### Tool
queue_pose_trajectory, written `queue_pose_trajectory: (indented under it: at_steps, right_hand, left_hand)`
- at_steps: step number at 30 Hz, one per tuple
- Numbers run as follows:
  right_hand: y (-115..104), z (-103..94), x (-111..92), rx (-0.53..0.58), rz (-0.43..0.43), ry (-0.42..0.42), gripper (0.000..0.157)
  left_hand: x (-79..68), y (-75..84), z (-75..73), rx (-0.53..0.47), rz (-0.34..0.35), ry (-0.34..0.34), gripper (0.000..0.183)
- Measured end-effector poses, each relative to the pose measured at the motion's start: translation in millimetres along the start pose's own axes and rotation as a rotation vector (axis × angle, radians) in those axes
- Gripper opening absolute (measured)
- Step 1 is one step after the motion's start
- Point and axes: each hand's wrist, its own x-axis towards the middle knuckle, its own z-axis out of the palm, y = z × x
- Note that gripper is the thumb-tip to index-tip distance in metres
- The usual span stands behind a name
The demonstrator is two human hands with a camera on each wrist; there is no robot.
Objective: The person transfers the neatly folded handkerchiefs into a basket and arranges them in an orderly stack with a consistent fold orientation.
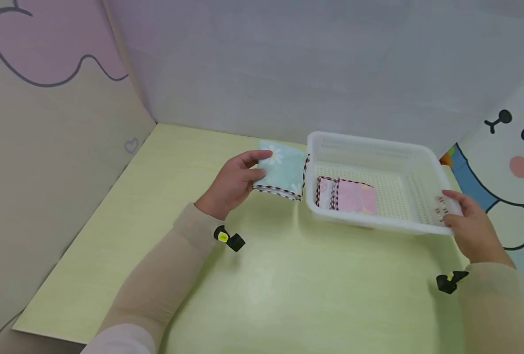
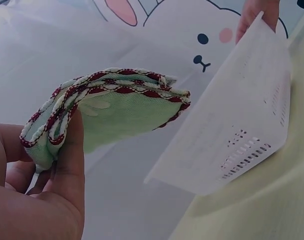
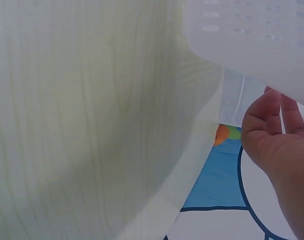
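Note:
In the head view my left hand (image 1: 232,184) pinches a folded light-green towel (image 1: 284,167) with white daisies and a dark-red-and-white stitched edge. The left wrist view shows the towel's folded layers (image 2: 117,95) between thumb and fingers, held up off the table. Its right edge overlaps the left rim of a white plastic basket (image 1: 377,227) in the head view. My right hand (image 1: 476,226) grips the basket's right rim, and the basket is tilted above the table. Inside, at the lower left, lies a folded pink towel (image 1: 355,197) beside a whitish one (image 1: 325,193) with the same edging.
The pale yellow-green table (image 1: 279,290) reaches back to a grey-white wall covering (image 1: 288,64). A left side wall (image 1: 58,162) borders it, and a cartoon-printed panel (image 1: 518,147) stands at the right. Small black wrist cameras sit on both sleeves.

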Motion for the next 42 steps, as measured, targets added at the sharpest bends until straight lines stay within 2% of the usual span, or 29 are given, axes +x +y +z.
queue_pose_trajectory:
  at_steps: [23,31,42]
  right_hand:
    - [0,3.4,1,0.017,0.011,0.035,0.072]
    - [-2,5.9,0,0.005,0.006,0.035,0.070]
    - [-4,5.5,0,-0.017,-0.028,0.024,0.070]
  left_hand:
    - [16.5,-7.9,59.7,-0.079,0.017,-0.108,0.048]
    - [26.0,-9.9,76.4,-0.140,-0.029,-0.117,0.048]
    - [35.5,-13.1,99.2,-0.100,-0.063,-0.120,0.049]
